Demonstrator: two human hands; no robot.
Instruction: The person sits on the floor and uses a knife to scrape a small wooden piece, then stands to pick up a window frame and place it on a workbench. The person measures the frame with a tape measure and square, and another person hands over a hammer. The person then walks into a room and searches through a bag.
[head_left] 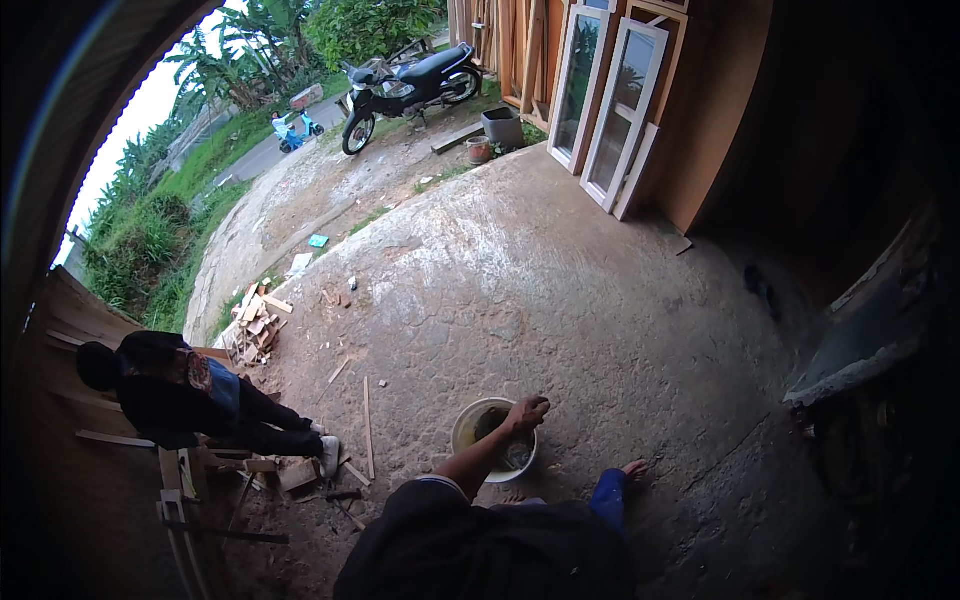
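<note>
A round white bucket (462, 437) stands on the concrete floor just in front of my feet. Murky contents and a dark shape show inside it, too unclear to name. My left arm reaches across the bucket's mouth, and my left hand (528, 412) is at its far right rim. The fingers are curled closed; whatever they may hold is too small to make out. My right hand does not show. My bare right foot (634, 469) rests on the floor right of the bucket, below a blue trouser leg.
Left, a person in dark clothes (165, 385) stands by timber pieces and a hammer (344, 495). Wood offcuts (258, 325) lie heaped beyond. White-framed glazed panels (625, 115) lean at the back right. A motorbike (410, 90) is parked outside; a dark slab-edged bench (860, 350) stands right.
</note>
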